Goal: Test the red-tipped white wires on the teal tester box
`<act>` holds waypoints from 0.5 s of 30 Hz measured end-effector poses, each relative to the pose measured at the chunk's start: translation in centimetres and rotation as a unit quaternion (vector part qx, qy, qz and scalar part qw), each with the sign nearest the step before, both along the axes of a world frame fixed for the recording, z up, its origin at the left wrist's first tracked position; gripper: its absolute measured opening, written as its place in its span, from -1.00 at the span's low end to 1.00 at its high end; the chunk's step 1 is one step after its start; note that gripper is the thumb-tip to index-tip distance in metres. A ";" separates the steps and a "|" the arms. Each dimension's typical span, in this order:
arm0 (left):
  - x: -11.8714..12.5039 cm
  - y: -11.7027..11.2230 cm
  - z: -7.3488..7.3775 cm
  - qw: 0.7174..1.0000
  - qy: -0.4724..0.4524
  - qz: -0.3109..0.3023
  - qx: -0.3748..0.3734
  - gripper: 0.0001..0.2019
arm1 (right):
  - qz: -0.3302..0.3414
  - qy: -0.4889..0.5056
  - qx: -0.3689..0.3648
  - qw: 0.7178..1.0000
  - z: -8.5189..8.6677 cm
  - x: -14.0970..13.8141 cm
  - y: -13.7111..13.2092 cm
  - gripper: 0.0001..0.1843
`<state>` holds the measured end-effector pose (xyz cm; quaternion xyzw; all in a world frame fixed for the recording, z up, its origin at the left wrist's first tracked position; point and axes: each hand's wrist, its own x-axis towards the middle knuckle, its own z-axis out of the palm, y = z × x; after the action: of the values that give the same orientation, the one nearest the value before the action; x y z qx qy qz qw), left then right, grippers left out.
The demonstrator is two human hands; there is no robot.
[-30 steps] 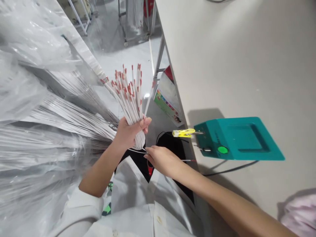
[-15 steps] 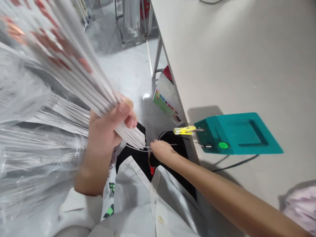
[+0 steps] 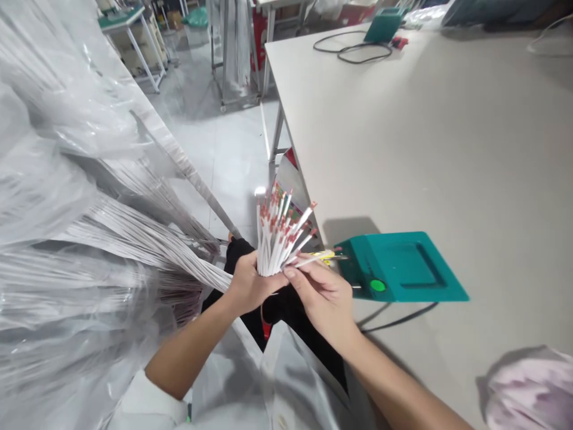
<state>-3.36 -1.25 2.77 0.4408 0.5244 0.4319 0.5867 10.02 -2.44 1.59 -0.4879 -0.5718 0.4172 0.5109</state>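
Observation:
My left hand [image 3: 248,286] is closed around a thick bundle of white wires [image 3: 273,245], whose bare copper-coloured ends fan upward. My right hand [image 3: 329,301] is right beside it, thumb and finger pinched on a single white wire [image 3: 308,260] that leans out to the right. That wire's tip reaches close to a teal device [image 3: 403,266] with a green button at the table's edge; whether they touch I cannot tell. A yellow clip [image 3: 327,255] on the device is partly hidden behind the wire and my fingers.
To the left, long bunches of white wires [image 3: 147,233] lie under clear plastic sheeting [image 3: 40,149] by a metal rail [image 3: 197,179]. A pale table [image 3: 425,149] fills the right side. On it are another teal device [image 3: 384,25], a black cable [image 3: 344,51] and pinkish cloth [image 3: 532,391].
The bundle has swung from the upper left to upright in front of me, copper ends up. My right hand has come up beside it and pinches one wire. The view has tilted up.

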 end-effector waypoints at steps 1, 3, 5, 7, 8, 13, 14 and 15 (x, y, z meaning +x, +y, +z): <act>0.1 -0.2 -0.2 1.000 -0.002 -0.008 -0.003 -0.77 | -0.010 0.009 -0.002 1.000 0.0 0.0 0.0 -0.87; 0.2 -0.4 -0.4 0.999 -0.021 -0.016 -0.025 -0.82 | -0.020 0.038 -0.040 0.998 0.0 0.1 0.2 -0.84; 0.0 -0.4 -0.7 0.998 -0.036 0.004 -0.042 -0.82 | -0.005 0.070 -0.099 0.993 -0.1 0.2 0.3 -0.72; -0.3 -0.2 -1.0 0.997 -0.041 0.052 -0.039 -0.78 | 0.013 0.095 -0.141 0.985 -0.3 0.4 0.3 -0.68; -0.5 -0.2 -1.2 0.995 -0.043 0.082 -0.035 -0.77 | 0.023 0.101 -0.156 0.982 -0.5 0.4 0.2 -0.69; -1.0 -0.3 -1.6 0.993 -0.040 0.108 -0.023 -0.74 | 0.119 0.062 -0.241 0.961 -2.3 0.3 -0.6 -0.66; -0.9 -0.4 -1.6 0.995 -0.040 0.087 -0.023 -0.74 | 0.138 0.053 -0.249 0.957 -2.6 0.2 -0.7 -0.67; -0.8 -0.6 -1.5 0.996 -0.042 0.072 -0.027 -0.76 | 0.153 0.045 -0.251 0.955 -2.9 0.1 -0.8 -0.67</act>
<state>-4.13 -1.80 1.26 0.3669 0.5414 0.4768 0.5873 10.09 -3.23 -1.30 -0.4875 -0.4933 0.6419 0.3270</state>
